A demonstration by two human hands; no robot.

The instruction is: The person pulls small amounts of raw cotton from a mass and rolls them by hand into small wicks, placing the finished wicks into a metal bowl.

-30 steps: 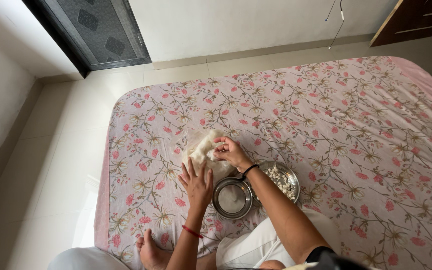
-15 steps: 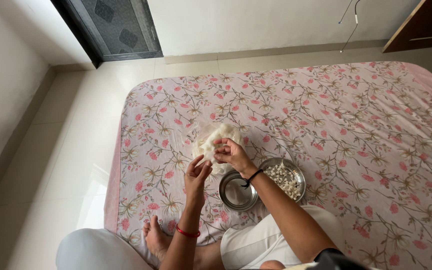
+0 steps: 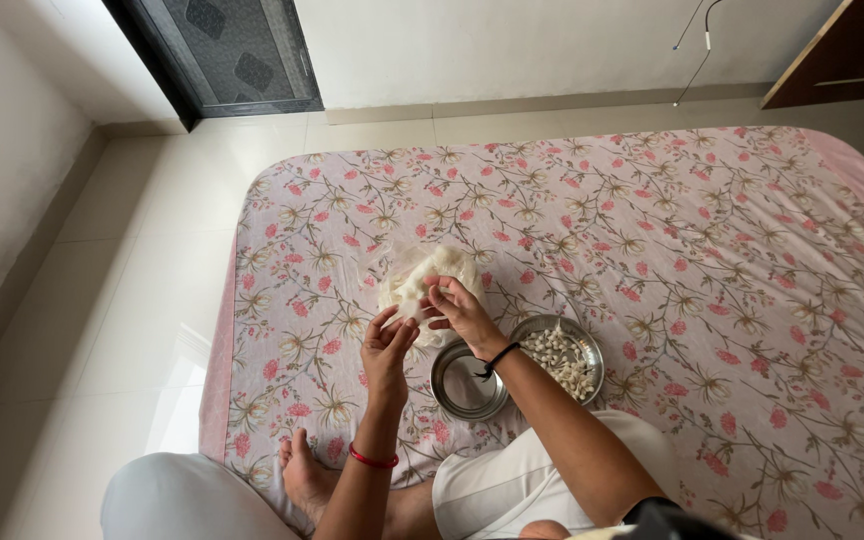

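Nearest to me, the left hand (image 3: 387, 345) is raised above the floral sheet (image 3: 712, 300), its fingers (image 3: 384, 322) loosely curled and pinched toward the right hand; whatever lies between its fingertips is too small for me to identify. Just beyond and to the right of those fingers, the right hand (image 3: 462, 312) has its fingers (image 3: 439, 296) closed on the edge of a clear plastic bag (image 3: 422, 280) filled with small white pieces, which rests on the sheet directly ahead of both hands. Below the right-hand fingers and under the wrist stands an empty steel bowl (image 3: 467, 385); touching it on the far right side is a steel plate (image 3: 570, 355) carrying a heap of small white pieces (image 3: 562, 360). Judged hazards: the bag film is thin and slack, so a pull by the right fingers against the left could tear it or tip it, scattering pieces over the sheet, where they would be hard to recover among the printed pattern. The sheet is soft and uneven; I judge that a forearm dropped onto the bowl rim could tilt the bowl or push it against the plate and spill the heap. A piece released from the left fingers short of the bowl would roll toward the bare foot (image 3: 304, 472).
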